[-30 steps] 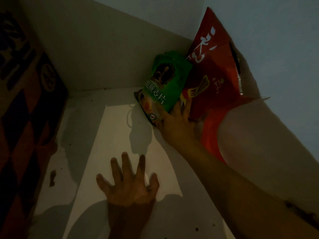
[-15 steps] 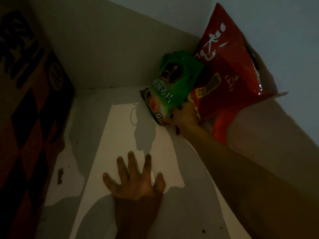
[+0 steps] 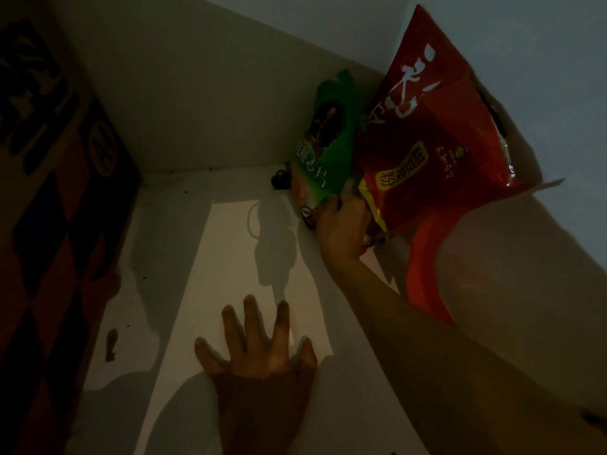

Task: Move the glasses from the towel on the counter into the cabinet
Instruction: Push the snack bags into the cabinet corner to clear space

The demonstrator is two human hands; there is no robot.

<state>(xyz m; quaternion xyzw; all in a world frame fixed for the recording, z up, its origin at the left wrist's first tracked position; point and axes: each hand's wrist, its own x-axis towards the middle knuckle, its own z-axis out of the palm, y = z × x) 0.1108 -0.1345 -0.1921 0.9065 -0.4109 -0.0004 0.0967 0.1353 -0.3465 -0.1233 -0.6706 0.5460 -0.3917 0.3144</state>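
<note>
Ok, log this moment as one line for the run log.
place: cabinet shelf | left hand: flat, spread, empty | right hand: at foot of green bag and red bag | glasses: not in view

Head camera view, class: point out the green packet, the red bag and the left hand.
green packet [image 3: 323, 149], head view: on its printed front face.
red bag [image 3: 437, 139], head view: on the middle of its front panel.
left hand [image 3: 262, 362], head view: on the back of the hand, spread flat on the shelf.
</note>
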